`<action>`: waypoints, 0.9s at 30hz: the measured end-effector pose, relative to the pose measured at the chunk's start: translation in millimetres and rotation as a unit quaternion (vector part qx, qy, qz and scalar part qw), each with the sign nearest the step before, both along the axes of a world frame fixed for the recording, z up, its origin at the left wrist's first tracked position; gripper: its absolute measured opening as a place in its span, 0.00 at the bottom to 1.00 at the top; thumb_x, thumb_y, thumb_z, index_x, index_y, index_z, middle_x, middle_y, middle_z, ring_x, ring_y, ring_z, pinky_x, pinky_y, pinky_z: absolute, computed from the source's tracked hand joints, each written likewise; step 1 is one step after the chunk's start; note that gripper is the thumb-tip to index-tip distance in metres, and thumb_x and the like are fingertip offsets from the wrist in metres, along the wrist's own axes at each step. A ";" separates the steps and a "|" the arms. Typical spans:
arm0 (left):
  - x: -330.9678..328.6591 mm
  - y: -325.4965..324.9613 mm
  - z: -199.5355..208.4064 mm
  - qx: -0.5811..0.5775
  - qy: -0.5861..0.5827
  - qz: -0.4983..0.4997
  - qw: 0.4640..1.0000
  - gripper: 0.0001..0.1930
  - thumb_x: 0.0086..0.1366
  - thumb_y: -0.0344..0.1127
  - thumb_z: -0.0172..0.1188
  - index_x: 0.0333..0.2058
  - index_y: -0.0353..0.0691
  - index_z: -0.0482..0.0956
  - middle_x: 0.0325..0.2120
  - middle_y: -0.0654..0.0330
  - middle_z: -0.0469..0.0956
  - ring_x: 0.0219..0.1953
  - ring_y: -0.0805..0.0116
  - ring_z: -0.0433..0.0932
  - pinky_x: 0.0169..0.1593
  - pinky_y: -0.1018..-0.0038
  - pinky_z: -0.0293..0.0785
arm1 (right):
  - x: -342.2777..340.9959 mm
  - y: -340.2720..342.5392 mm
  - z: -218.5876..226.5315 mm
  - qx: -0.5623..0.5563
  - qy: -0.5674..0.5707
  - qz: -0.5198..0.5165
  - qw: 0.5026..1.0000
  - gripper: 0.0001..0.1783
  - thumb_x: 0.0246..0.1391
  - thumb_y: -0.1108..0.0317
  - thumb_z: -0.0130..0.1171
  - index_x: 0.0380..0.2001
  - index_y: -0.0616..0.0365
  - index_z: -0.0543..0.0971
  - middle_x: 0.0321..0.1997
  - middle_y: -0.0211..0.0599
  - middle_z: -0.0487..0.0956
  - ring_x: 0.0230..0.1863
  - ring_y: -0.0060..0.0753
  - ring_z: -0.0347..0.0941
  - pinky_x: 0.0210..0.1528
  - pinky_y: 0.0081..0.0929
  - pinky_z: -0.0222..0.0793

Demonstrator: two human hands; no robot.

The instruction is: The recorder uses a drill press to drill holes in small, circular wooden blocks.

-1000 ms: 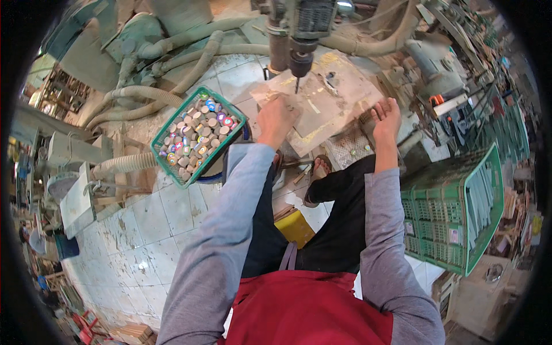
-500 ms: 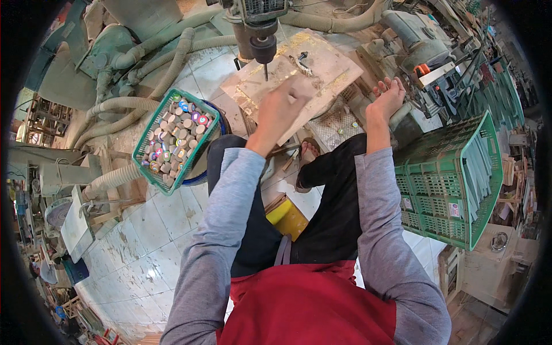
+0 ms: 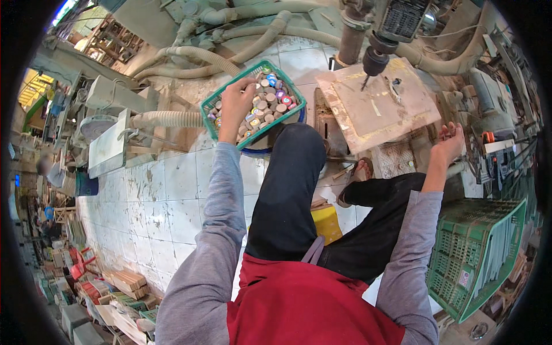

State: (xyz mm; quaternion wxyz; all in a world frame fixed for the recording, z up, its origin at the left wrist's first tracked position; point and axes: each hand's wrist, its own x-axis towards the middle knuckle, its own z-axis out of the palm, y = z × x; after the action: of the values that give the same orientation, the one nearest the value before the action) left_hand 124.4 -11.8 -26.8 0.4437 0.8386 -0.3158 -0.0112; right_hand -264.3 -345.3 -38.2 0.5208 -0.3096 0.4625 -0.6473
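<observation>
My left hand (image 3: 237, 109) hangs over the green plastic basket (image 3: 208, 118). Its fingers are bent together, and what they hold, if anything, is hidden. Small round wooden pieces (image 3: 263, 104) fill the basket, some with coloured faces showing letters. My right hand (image 3: 448, 144) is palm up beside the drill's work board, its fingers loosely curled but apart, with nothing visible in them. Between the hands, the drill press chuck (image 3: 375, 62) carries a thin bit (image 3: 365, 83) above the dusty wooden board (image 3: 356, 123). A small metal clamp-like part (image 3: 396, 86) sits on that board.
Ribbed dust hoses (image 3: 172, 119) run across the back and left. A sanding disc machine (image 3: 100, 129) stands left. Stacked green crates (image 3: 471, 270) are at my right, close to my forearm. A yellow item (image 3: 326, 221) lies between my legs on the tiled floor (image 3: 167, 213).
My left hand has gone from the drill board to the basket on the left. The view has turned left, so the drill and board appear farther right. My right hand keeps its pose.
</observation>
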 end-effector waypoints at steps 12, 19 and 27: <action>7.6 23.0 -54.3 0.260 -0.046 -0.025 0.964 0.14 0.57 0.40 0.59 0.41 0.48 0.85 0.36 0.53 0.83 0.40 0.52 0.82 0.45 0.59 0.76 | 5.9 -3.2 -8.7 0.013 0.001 0.041 0.999 0.13 0.66 0.66 0.48 0.45 0.61 0.76 0.37 0.33 0.77 0.32 0.26 0.71 0.37 0.27 0.68; -7.0 24.8 -69.0 0.259 -0.152 -0.046 0.953 0.17 0.54 0.39 0.64 0.43 0.45 0.84 0.36 0.51 0.82 0.40 0.51 0.81 0.44 0.58 0.77 | 3.8 -10.4 -14.0 0.033 -0.054 0.061 0.996 0.12 0.65 0.67 0.49 0.44 0.61 0.78 0.34 0.33 0.77 0.30 0.26 0.71 0.35 0.25 0.68; -24.5 -21.3 -23.8 -0.055 0.100 -0.082 0.990 0.22 0.55 0.37 0.61 0.48 0.36 0.80 0.27 0.56 0.81 0.29 0.69 0.78 0.37 0.72 0.73 | 6.8 -18.0 -22.0 0.019 -0.066 0.066 0.995 0.08 0.60 0.67 0.55 0.40 0.57 0.79 0.30 0.31 0.78 0.27 0.24 0.71 0.28 0.21 0.69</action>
State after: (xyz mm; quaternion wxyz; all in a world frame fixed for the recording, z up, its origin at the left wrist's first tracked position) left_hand 100.0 -33.1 -50.7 0.5160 0.7790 -0.3376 -0.1138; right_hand -257.5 -363.3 -60.2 0.5976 -0.2860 0.4175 -0.6219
